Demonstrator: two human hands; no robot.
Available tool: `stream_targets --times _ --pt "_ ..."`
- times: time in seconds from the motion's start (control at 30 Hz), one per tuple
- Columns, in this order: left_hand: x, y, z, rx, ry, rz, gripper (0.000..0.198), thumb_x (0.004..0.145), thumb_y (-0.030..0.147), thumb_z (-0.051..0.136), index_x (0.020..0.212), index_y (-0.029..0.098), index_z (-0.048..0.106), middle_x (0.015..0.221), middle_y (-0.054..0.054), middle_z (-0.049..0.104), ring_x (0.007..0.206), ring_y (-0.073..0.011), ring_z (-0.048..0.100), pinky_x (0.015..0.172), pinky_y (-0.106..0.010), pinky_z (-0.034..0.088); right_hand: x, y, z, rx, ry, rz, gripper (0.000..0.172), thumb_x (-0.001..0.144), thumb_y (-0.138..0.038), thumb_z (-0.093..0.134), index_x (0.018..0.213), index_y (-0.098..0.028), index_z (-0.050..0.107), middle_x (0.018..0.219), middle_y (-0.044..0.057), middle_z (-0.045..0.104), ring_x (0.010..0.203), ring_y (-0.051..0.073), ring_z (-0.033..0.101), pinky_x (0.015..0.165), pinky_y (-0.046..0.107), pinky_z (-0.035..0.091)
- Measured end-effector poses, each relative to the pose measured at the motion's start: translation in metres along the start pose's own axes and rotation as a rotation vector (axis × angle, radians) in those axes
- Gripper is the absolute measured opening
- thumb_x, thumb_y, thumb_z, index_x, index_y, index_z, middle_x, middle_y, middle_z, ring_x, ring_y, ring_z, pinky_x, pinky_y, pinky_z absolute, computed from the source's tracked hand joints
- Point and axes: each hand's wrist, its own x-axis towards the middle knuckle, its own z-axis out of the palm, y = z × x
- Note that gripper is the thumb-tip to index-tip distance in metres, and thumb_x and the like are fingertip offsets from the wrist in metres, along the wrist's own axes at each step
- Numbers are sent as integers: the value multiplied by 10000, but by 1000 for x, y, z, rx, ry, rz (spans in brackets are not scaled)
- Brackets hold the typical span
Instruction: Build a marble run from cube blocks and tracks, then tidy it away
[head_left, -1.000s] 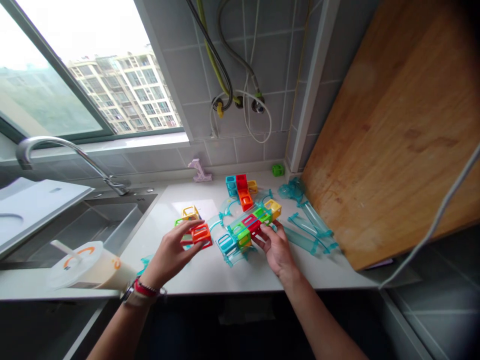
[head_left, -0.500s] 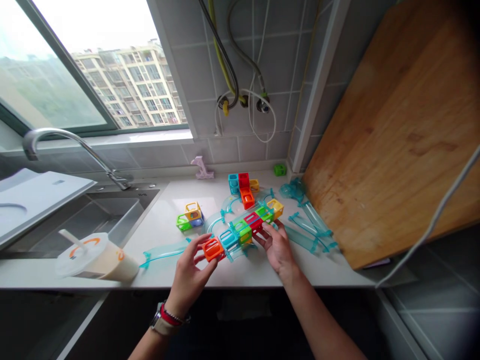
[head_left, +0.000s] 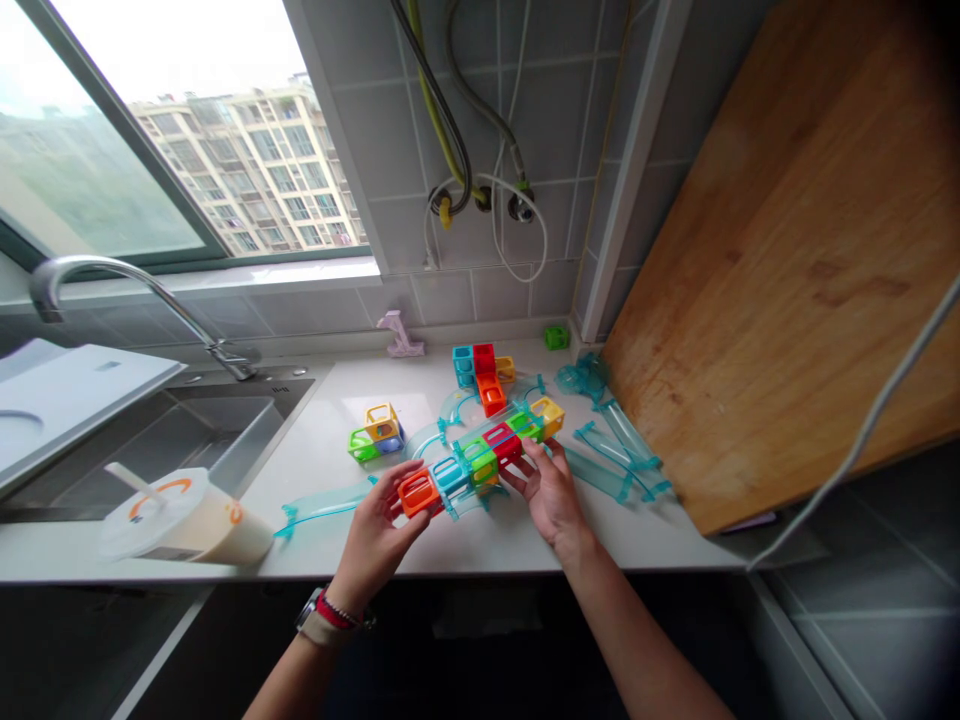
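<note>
A row of joined toy cube blocks (head_left: 480, 462), orange, blue, green, red, green and yellow, is held between my two hands. Clear blue track pieces run along its top. At the orange end, my left hand (head_left: 382, 525) is closed with thumb and fingers around the block. Near the red and green blocks, my right hand (head_left: 551, 495) grips the row from the near side, its fingertips partly hidden beneath. Curved clear blue track (head_left: 427, 438) lies behind the row. A cluster of blue, red, orange and yellow cubes (head_left: 484, 375) stands just beyond.
Left of the row sits a small stack of green, yellow and purple cubes (head_left: 377, 432). A lidded drink cup (head_left: 191, 520) stands by the sink (head_left: 277, 400). More track pieces (head_left: 622, 455) lie beside the leaning wooden board (head_left: 810, 250). A green cube (head_left: 556, 337) is in the back corner.
The whole view has shifted slightly. Both hands keep their hold on the block row, and its left orange end looks a little higher and more level.
</note>
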Motion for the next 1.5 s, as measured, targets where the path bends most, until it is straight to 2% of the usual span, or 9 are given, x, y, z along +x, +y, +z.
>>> stream_targets --times 0.4,0.63,0.87,1.0,1.13,1.23,1.3,1.4,1.5 --pt "4 -4 2 -159 17 -107 558 787 341 848 1273 197 615 1212 -119 733 1057 -266 737 963 -411 600 -2 0 1 -14 5 -4 535 738 -320 866 1169 -309 550 1089 -12 753 906 203 748 759 390 660" --pt "7 -2 4 -212 52 -105 627 767 337 859 1312 198 583 1306 -147 687 1133 -311 719 997 -474 598 -3 1 2 -21 -36 6 518 741 -306 866 1166 -312 570 1057 -17 763 904 191 743 772 358 646" --pt "12 -5 2 -248 71 -157 673 738 344 885 1317 179 585 1298 -165 695 1145 -339 713 1033 -529 573 -2 3 2 -42 -65 3 465 735 -295 871 1113 -297 600 1070 -20 753 949 200 735 795 352 639" --pt "12 -6 -4 -238 8 -117 767 740 332 889 1408 211 532 1431 -189 614 1240 -367 663 1050 -552 559 -2 4 2 -41 -79 -6 486 744 -291 869 1142 -299 590 1099 -11 746 957 196 732 806 350 636" --pt "10 14 -28 -52 -36 1 779 777 326 867 1457 303 488 1576 -141 483 1379 -349 556 1089 -510 535 -2 3 1 -23 -82 3 494 741 -284 871 1140 -299 582 1097 -11 746 959 197 730 813 359 634" --pt "17 37 -52 126 79 67 576 888 431 744 1403 257 553 1479 -146 582 1346 -340 584 1091 -507 520 -2 3 2 -24 -78 7 496 733 -284 874 1143 -301 594 1082 -15 749 951 198 731 808 363 636" --pt "32 46 -66 210 184 128 493 930 480 667 1342 220 590 1388 -152 647 1279 -332 634 1060 -511 533 -2 3 2 -28 -76 7 501 728 -284 875 1147 -304 601 1081 -17 752 947 198 733 805 360 637" --pt "66 42 -80 450 235 158 532 898 503 675 1331 205 594 1346 -158 667 1256 -344 641 1021 -527 547 -3 3 2 -31 -73 4 488 734 -285 871 1144 -303 606 1077 -19 754 948 195 734 811 359 637" --pt "100 24 -88 771 211 149 728 802 502 739 1414 158 546 1439 -213 594 1345 -400 559 1122 -589 437 -3 3 1 -27 -77 8 473 749 -281 863 1146 -307 607 1075 -23 754 957 193 732 836 373 636"
